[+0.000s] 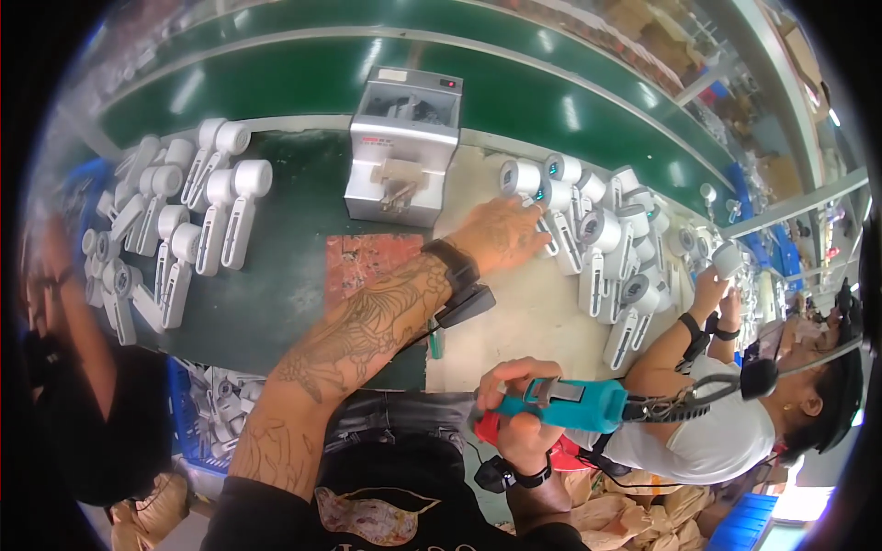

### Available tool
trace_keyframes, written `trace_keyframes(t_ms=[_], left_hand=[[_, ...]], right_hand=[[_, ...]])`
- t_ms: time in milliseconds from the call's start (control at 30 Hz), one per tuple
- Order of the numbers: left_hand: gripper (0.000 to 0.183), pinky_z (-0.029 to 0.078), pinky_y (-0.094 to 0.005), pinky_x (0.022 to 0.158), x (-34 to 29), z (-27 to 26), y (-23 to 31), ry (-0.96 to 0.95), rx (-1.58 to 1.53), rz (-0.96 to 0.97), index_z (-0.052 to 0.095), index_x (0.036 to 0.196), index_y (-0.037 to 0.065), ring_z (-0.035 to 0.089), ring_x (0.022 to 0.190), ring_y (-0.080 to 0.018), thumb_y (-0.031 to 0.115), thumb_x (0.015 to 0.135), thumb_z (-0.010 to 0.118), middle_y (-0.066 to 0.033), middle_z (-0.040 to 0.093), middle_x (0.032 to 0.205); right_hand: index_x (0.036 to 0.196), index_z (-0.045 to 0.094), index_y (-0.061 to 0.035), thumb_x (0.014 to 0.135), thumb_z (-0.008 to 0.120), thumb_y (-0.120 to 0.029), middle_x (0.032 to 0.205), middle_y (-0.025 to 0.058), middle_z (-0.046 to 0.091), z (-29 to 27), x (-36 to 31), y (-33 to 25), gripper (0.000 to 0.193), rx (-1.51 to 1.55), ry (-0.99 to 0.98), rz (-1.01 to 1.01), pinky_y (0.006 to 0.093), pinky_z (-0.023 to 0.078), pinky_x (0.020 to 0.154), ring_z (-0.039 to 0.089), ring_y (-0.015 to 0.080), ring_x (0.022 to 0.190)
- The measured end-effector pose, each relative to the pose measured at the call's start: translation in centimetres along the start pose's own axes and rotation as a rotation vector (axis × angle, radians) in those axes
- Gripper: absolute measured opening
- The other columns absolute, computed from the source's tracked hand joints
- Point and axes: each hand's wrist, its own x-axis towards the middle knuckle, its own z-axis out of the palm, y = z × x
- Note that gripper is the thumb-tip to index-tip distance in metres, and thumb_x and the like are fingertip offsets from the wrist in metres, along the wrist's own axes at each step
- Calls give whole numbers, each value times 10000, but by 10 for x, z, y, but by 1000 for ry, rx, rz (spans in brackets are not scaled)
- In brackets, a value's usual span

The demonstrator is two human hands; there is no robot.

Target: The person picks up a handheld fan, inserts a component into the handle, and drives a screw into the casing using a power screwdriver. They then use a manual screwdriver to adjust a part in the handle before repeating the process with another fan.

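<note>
My left hand (501,234) reaches over the bench to the near-left edge of a group of white devices shaped like handheld fans. Its fingers close around the slim handle of one white handheld fan (521,176); part of that handle is hidden by the hand. Close to my body, my right hand (525,413) is wrapped around a teal electric screwdriver (593,406) with a metal lever and a red section. The tool lies sideways, hung by a metal clip and a coiled cord on its right. More white fans (602,230) lie close together beyond my left hand.
A silver screw feeder (404,147) stands at the bench's back. Another group of white fans (220,211) covers the left side. A red mat (367,266) lies mid-bench. A blue crate (188,413) holds white parts below. Co-workers sit at both sides, one in a white shirt (707,413).
</note>
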Motion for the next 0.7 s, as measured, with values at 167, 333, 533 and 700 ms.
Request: trace_keyframes(t_ms=[167,333,533,700], left_hand=[[452,485,-516,864,-17,4,-7,228,-94,22,547,1306,47,656,910,-393,393,1017,554,-200,672,1056],[415,513,-465,849,-80,-75,27,16,-143,-87,562,1287,31,668,946,-370,223,941,688,-185,684,1031],[350,457,-469,1022,-147,-109,-2,23,-305,-279,657,1167,80,623,1134,-380,234,863,736,-169,671,1188],[330,423,-473,1055,-167,-117,-14,74,-295,-246,668,1177,102,583,1185,-386,220,874,723,-134,668,1195]], right_hand=[[1118,526,27,821,735,-651,760,98,572,-15,-2,-1,769,-77,62,2,333,480,586,590,213,651],[1114,526,46,832,717,-667,756,84,570,-18,29,12,791,-101,123,-52,332,483,591,597,213,673],[1090,525,53,864,664,-687,732,70,536,2,58,20,786,-120,103,-95,314,473,577,588,206,670],[1102,533,23,899,628,-677,710,58,514,26,82,3,735,65,7,-133,324,453,583,549,194,646]])
